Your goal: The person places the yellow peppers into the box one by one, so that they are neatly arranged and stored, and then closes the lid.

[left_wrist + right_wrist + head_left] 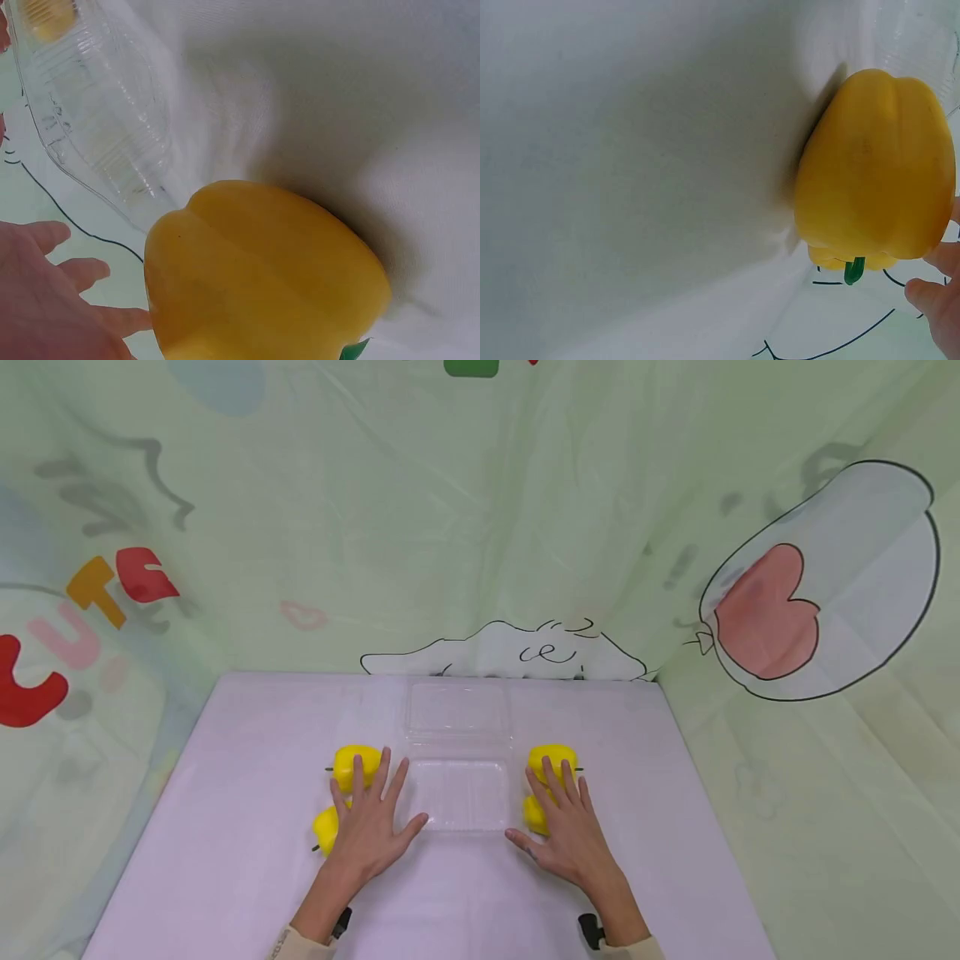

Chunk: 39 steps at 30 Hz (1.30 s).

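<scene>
A clear plastic clamshell box (459,795) lies unfolded on the table, its lid (457,710) spread toward the back. Left of it are two yellow bell peppers, a far one (352,766) and a nearer one (327,828). My left hand (371,831) spreads its fingers over them, partly hiding both. Another two yellow bell peppers, one far (553,760) and one near (535,815), lie on the right. My right hand (572,839) reaches over these with fingers spread. In the left wrist view, a pepper (262,277) fills the foreground; a pepper (877,169) also looms in the right wrist view.
A pale cloth covers the table (465,902). Behind and at both sides hangs a light green printed curtain (450,527), with a balloon drawing (862,577) on the right and coloured letters on the left. Dark straps (591,931) sit at the wrists.
</scene>
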Each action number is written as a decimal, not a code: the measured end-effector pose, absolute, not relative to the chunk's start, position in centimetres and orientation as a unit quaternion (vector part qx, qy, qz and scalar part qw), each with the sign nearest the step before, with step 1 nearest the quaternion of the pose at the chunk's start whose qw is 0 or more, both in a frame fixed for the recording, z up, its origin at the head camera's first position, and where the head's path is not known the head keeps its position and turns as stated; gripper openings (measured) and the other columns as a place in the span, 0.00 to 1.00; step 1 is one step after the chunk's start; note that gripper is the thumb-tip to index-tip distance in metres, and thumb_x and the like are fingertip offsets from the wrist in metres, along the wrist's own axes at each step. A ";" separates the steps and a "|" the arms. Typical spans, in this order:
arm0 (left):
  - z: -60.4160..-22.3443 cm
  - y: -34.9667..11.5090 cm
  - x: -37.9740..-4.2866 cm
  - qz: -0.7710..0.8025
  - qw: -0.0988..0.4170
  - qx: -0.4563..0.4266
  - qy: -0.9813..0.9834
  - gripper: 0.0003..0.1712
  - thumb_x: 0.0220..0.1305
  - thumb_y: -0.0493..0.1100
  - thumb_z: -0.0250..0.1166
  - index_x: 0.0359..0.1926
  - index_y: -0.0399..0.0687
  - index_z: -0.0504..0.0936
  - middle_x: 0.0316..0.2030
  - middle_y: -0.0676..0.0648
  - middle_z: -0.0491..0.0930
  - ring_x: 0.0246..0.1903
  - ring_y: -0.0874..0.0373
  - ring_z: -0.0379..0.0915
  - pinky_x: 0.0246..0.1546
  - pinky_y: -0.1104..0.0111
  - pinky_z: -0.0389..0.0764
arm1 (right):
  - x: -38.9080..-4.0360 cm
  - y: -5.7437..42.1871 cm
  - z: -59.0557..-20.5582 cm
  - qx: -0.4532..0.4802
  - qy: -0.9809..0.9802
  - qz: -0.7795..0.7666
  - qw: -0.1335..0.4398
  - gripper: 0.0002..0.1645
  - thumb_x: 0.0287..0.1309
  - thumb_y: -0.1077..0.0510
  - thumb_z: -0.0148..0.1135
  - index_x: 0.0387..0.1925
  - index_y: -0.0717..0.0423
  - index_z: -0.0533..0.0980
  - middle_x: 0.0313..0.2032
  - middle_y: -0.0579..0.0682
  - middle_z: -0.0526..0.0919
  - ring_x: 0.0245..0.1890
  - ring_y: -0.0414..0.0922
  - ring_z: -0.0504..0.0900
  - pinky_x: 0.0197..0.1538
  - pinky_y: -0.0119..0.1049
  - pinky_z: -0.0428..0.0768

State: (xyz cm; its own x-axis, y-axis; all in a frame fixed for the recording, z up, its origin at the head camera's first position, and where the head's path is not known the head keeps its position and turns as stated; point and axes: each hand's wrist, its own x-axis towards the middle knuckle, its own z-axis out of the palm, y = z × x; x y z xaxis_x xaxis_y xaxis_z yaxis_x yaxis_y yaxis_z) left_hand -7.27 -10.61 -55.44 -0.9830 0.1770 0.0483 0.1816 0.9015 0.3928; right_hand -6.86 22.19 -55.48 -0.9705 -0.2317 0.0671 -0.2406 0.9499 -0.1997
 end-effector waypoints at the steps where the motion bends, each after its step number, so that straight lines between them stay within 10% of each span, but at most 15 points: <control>1: -55.4 -10.6 -7.3 -0.201 0.004 -0.092 -0.975 0.53 0.68 0.70 0.63 0.85 0.57 0.55 0.87 0.43 0.43 0.84 0.26 0.30 0.74 0.18 0.31 | -6.9 22.2 -55.5 0.120 -0.987 0.103 0.024 0.62 0.56 0.22 0.64 0.84 0.43 0.57 0.86 0.54 0.50 0.86 0.63 0.48 0.85 0.68 0.51; 39: -55.2 -10.6 -7.3 -0.371 -0.079 -0.091 -0.921 0.54 0.69 0.62 0.68 0.86 0.53 0.52 0.88 0.51 0.35 0.86 0.37 0.36 0.82 0.33 0.56 | -6.3 23.4 -54.4 0.109 -0.987 0.122 0.002 0.58 0.56 0.27 0.68 0.82 0.44 0.61 0.86 0.55 0.51 0.84 0.68 0.48 0.83 0.72 0.51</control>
